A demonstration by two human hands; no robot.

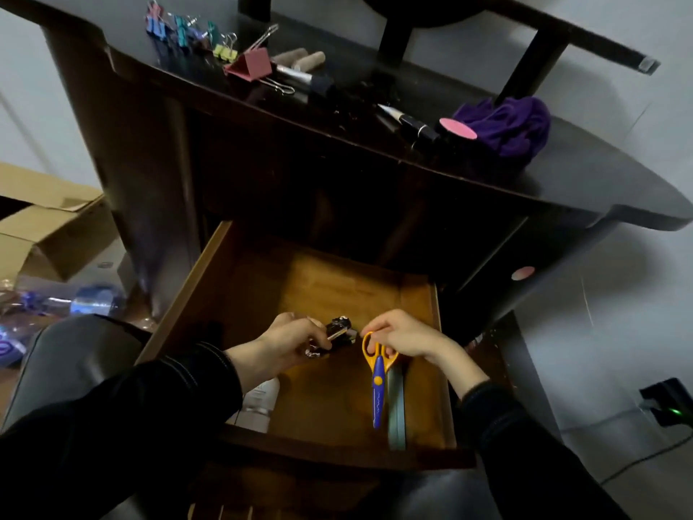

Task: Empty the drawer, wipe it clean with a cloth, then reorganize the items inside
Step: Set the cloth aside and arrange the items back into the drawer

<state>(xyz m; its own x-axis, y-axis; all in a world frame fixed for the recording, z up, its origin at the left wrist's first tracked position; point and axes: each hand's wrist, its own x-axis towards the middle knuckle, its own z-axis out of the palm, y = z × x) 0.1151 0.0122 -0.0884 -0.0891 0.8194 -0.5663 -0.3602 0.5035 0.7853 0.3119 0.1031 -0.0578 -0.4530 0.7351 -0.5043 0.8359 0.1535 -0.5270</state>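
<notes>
While left hand (288, 339) grips dark object (339, 329), right hand (405, 339) pinches scissors (378, 388) inside drawer (326, 294).

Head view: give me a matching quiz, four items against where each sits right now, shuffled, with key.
1. yellow-handled blue scissors
2. crumpled purple cloth
3. large pink binder clip
4. white plastic bottle

a. desktop, right end
b. drawer, near-left corner
c. held by the right hand over the drawer
d. desktop, left part, beside small coloured clips

Pairs: 1-c, 2-a, 3-d, 4-b
</notes>
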